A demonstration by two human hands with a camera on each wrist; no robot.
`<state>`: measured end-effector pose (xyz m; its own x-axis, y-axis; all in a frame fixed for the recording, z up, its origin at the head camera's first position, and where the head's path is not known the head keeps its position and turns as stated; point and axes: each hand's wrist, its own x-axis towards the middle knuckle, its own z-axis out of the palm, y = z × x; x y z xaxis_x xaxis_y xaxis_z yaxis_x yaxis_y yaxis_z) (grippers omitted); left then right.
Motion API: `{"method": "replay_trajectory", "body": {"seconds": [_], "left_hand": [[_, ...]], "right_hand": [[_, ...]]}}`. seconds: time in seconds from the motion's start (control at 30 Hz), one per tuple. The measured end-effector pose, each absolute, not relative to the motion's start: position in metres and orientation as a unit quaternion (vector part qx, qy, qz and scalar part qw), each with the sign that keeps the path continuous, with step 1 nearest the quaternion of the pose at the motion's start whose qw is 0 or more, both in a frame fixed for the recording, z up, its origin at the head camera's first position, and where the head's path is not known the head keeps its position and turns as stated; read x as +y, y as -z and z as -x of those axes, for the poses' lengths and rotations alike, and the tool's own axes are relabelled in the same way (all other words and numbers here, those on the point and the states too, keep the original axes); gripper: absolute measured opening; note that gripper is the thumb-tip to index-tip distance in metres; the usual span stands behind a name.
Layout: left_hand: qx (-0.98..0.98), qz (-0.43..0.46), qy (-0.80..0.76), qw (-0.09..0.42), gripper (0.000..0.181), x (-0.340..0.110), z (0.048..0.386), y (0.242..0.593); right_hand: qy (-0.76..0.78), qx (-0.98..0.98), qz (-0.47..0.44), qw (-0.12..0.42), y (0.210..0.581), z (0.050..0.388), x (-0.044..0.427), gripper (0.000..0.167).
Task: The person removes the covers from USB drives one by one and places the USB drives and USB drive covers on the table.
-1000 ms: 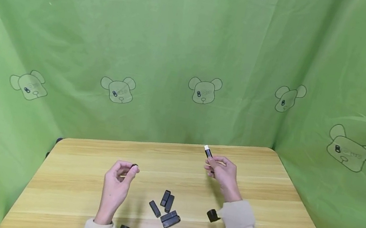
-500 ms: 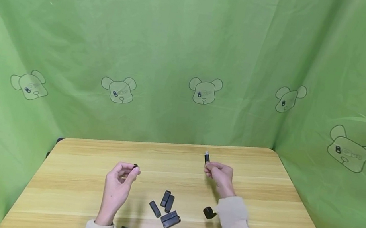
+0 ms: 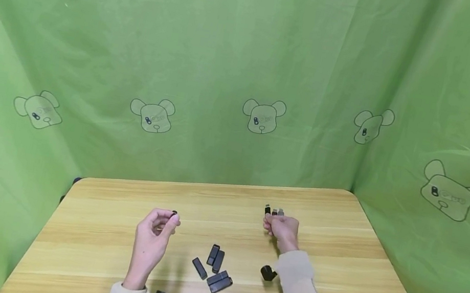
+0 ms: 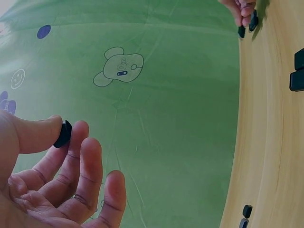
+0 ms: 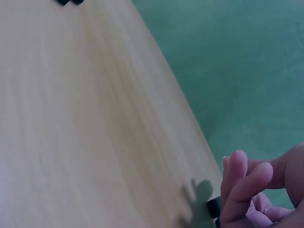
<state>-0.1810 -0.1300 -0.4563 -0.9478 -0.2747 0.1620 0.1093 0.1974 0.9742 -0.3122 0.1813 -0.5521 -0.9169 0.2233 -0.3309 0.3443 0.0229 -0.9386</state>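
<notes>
My left hand (image 3: 152,239) is raised over the left half of the table. Between its thumb and forefinger it pinches a small black USB stick cap (image 4: 63,134), while the other fingers are spread in the left wrist view. At the back right, my right hand (image 3: 283,231) pinches the end of a black USB flash drive (image 3: 268,209), low at the tabletop with its metal plug pointing away. Two more uncapped USB flash drives (image 3: 275,212) show just beyond the knuckles, partly hidden by the hand. Fingers cover most of the held drive in the right wrist view.
Several black USB flash drives (image 3: 217,262) lie in a loose group at mid-table, between the arms. Two small dark pieces (image 4: 247,211) lie near the table edge in the left wrist view. Green curtain (image 3: 197,150) encloses the wooden table (image 3: 115,194) behind and at both sides.
My right hand has lowered the flash drive to the tabletop and shifted slightly nearer, uncovering two other drives beside it. The left hand stays almost still with the cap.
</notes>
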Motion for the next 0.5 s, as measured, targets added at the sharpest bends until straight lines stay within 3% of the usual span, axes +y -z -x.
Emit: {"method": "replay_trajectory", "body": {"seconds": [0.5], "left_hand": [[-0.756,-0.054,0.636,0.148,0.019,-0.129,0.182,0.457]], "right_hand": [[0.611,0.756,-0.228,0.059,0.567,0.316,0.184,0.023]]}}
